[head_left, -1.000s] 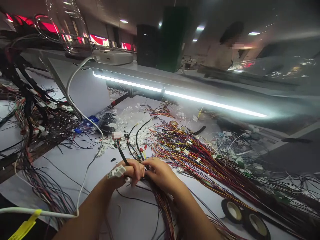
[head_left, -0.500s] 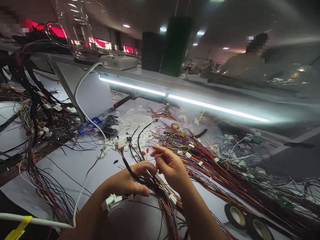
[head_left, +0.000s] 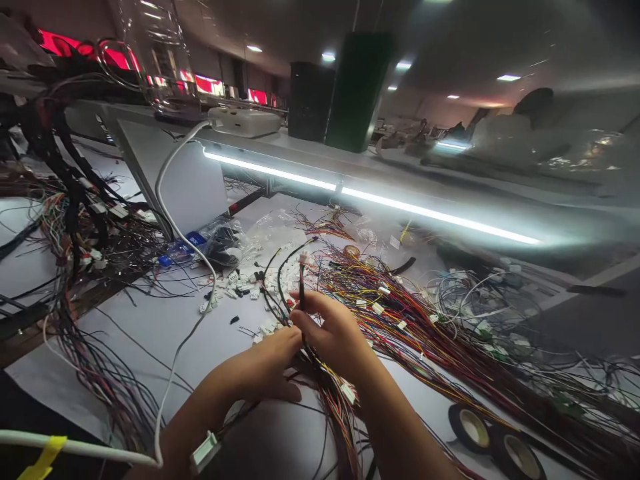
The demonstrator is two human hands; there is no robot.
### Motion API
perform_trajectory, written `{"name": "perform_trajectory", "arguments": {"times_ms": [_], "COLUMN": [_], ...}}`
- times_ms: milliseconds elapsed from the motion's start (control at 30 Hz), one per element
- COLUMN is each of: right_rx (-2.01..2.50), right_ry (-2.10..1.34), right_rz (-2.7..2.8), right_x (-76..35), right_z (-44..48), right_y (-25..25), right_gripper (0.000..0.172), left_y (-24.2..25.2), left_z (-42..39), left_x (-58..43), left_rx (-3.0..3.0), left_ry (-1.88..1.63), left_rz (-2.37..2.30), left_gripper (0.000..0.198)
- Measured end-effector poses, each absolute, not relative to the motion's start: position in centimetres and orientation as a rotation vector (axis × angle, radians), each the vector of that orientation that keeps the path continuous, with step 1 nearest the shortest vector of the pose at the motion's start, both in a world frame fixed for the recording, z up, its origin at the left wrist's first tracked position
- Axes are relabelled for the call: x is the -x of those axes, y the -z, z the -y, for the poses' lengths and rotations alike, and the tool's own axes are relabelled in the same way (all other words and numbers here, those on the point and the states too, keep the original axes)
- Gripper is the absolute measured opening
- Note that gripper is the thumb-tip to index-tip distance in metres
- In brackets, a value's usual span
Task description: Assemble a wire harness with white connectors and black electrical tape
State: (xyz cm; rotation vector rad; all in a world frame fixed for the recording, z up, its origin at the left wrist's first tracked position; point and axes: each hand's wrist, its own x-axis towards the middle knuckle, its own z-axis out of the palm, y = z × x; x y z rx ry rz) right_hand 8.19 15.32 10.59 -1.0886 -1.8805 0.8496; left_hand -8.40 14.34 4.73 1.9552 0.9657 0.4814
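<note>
My right hand (head_left: pixel 334 330) is closed, thumb and fingers pinching a black-taped wire branch (head_left: pixel 302 293) that stands up from the wire harness (head_left: pixel 333 393). A pale connector (head_left: pixel 304 259) tips this branch. My left hand (head_left: pixel 267 367) curls around the harness just below, its fingertips close to my right thumb; part of its grip is hidden. Two thin black branches (head_left: pixel 281 283) rise past the hands toward the back. A white connector (head_left: pixel 205 452) hangs on wires by my left forearm. Loose wires of the harness run down toward me.
Long bundles of coloured wires (head_left: pixel 450 347) cover the right side. Black tape rolls (head_left: pixel 470 428) lie front right. White connectors (head_left: pixel 240 285) are scattered behind my hands. A white cable (head_left: pixel 187 340) crosses the left side. A lit tube (head_left: pixel 440 217) runs under the shelf.
My right hand has taken hold of the taped branch, and its pale connector has swung right and up. The white connector by my left forearm has moved lower and turned.
</note>
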Motion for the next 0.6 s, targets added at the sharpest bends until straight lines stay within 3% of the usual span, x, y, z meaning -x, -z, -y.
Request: {"name": "perform_trajectory", "arguments": {"times_ms": [100, 333, 600], "right_rx": [1.065, 1.0, 1.113], "right_ry": [-0.897, -0.765, -0.548], "right_rz": [1.893, 2.328, 2.467], "right_x": [-8.7, -7.8, -6.1], "right_z": [-15.0, -13.8, -15.2], "right_y": [-11.4, -13.3, -12.7], "right_gripper": [0.035, 0.014, 0.018], "left_y": [-5.0, -7.6, -8.4], "left_z": [-14.6, -14.3, -15.1], "left_x": [8.5, 9.4, 10.5], "left_rx": [-1.836, -1.097, -0.745], "left_ry": [-0.626, -1.315, -1.627], "left_rz": [-0.939, -0.583, -0.549], "left_gripper": [0.083, 0.076, 0.031]}}
